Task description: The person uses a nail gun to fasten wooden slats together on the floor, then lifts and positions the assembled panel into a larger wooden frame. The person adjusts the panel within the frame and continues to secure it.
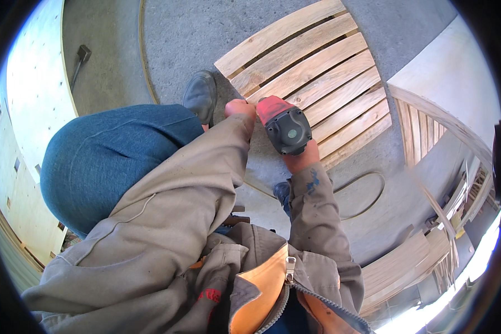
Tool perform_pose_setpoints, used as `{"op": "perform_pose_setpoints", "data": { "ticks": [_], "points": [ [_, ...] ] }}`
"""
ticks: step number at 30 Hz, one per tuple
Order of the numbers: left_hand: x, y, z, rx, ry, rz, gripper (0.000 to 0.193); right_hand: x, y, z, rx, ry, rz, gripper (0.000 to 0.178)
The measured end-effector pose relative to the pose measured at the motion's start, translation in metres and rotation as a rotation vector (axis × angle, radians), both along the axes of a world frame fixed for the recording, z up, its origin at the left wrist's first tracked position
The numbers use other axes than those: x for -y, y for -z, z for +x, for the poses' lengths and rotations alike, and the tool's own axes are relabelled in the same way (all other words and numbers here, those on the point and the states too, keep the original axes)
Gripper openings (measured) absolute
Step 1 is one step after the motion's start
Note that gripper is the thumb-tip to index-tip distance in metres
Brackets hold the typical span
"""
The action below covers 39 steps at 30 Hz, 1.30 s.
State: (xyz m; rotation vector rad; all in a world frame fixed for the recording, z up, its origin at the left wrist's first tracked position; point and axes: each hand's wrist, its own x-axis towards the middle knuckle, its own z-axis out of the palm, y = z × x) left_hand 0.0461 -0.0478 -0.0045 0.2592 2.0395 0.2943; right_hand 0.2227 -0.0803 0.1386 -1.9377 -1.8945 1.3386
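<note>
A red and black nail gun (288, 128) is in my right hand (304, 157); its bulky body hides most of the fingers. Its red end lies over the near edge of a slatted wooden panel (317, 72). My left hand (241, 108) is closed at that same edge, just left of the nail gun. Whatever its fingers hold is out of sight. Spaced pale boards form the panel, which lies on the grey floor in front of me.
A hammer (81, 61) lies on the floor at the far left, beside a large pale board (39, 78). A thin hose (381, 192) loops across the floor on the right. Slatted wooden pieces (420, 128) and curved boards (406, 264) stand farther right. My shoe (200, 96) is near the panel.
</note>
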Motion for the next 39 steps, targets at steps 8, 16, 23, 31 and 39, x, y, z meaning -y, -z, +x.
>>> {"op": "perform_pose_setpoints", "data": {
  "ticks": [8,16,23,31,39],
  "points": [
    [0.009,0.025,-0.015,0.144,0.133,0.100,0.027,-0.004,0.001,-0.015,0.094,-0.191,-0.024,0.086],
    [0.004,-0.033,-0.008,1.236,-0.582,0.385,0.025,-0.026,-0.023,-0.030,0.208,-0.165,-0.212,0.084],
    [0.009,-0.031,-0.011,1.021,-0.419,0.450,0.020,-0.019,-0.008,-0.031,0.199,-0.131,-0.063,0.030],
    [-0.006,-0.006,-0.010,0.184,-0.020,0.047,0.022,-0.011,-0.005,-0.016,0.044,-0.059,-0.052,0.063],
    [0.023,0.067,-0.003,-0.024,-0.070,0.207,0.022,-0.002,-0.034,0.010,-0.096,0.059,0.105,0.030]
  ]
}}
